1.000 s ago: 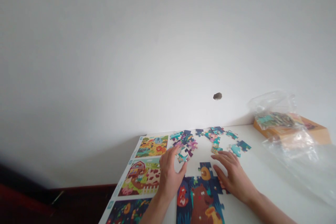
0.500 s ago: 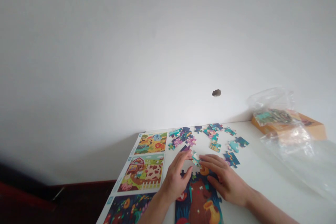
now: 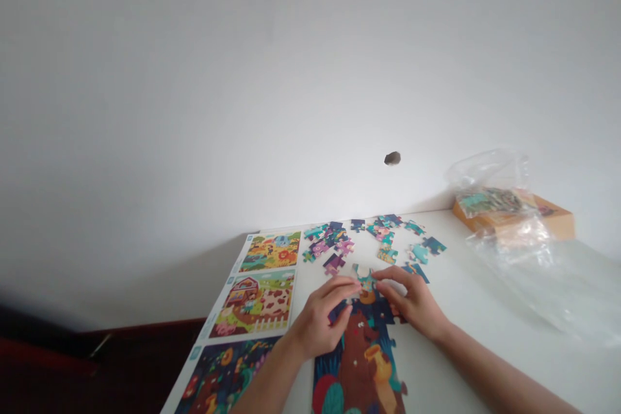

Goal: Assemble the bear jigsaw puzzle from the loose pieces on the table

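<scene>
A partly joined jigsaw puzzle (image 3: 356,362) with a brown bear and a yellow honey jar lies on the white table. At its top edge is a teal puzzle piece (image 3: 366,279). My right hand (image 3: 412,301) has thumb and index finger closed on the right side of that piece. My left hand (image 3: 323,317) rests over the puzzle's upper left, fingertips by the piece's lower left edge, thumb apart from the fingers and nothing visibly gripped. Both hands hide parts of the puzzle's upper sides.
Several loose puzzle pieces (image 3: 342,246) lie toward the wall. On the left is a picture sheet (image 3: 294,301) with animal scenes. At the back right, clear plastic bags (image 3: 514,226) lie over an orange box (image 3: 563,223). The wall has a hole (image 3: 392,158).
The teal piece now sits closer to the puzzle's top edge. My right hand has drawn its fingers into a pinch at its right side. The view has shifted slightly.
</scene>
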{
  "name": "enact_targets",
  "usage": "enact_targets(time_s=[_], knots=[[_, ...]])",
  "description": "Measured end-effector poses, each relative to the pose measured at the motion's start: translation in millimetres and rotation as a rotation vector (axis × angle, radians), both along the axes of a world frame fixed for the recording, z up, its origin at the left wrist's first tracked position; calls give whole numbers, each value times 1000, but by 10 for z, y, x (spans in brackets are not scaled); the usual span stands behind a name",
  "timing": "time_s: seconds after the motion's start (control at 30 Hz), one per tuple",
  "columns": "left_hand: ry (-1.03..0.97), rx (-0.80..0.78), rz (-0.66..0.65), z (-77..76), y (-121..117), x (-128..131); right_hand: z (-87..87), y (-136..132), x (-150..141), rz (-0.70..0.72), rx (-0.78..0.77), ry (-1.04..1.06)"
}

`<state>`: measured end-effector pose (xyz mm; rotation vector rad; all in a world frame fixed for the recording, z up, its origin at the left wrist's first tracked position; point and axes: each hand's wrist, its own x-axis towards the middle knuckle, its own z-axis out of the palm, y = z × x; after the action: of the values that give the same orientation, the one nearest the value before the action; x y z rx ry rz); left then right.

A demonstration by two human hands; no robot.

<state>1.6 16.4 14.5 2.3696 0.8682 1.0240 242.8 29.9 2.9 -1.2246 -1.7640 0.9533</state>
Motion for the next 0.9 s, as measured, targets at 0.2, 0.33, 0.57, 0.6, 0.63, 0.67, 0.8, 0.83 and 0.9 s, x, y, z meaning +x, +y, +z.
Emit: enact_targets(time_s=[0.2,0.33,0.57,0.6,0.63,0.67,0.8,0.83,0.9], knots=[[53,-37,-139,96,-72,75,-93,49,-29,-92,-94,133],[49,31,-51,28,-58,79,-83,75,-24,-36,-90,270],[36,65,152,-225,56,22,-62,27,-52,50,-254,400],[51,62,151,-242,61,18,-67,19,-58,58,-277,406],[66,59,152,-253,62,17,-72,13,-62,65,-293,407],[77,58,153,-258,61,17,-73,11,-64,72,-302,406],[80,74,167,-244,56,20,-46,56,-25,28,-226,395],[76,81,171,-234,56,21,-35,80,1,-13,-181,403],[69,89,177,-211,54,23,-18,134,70,-124,-108,433]])
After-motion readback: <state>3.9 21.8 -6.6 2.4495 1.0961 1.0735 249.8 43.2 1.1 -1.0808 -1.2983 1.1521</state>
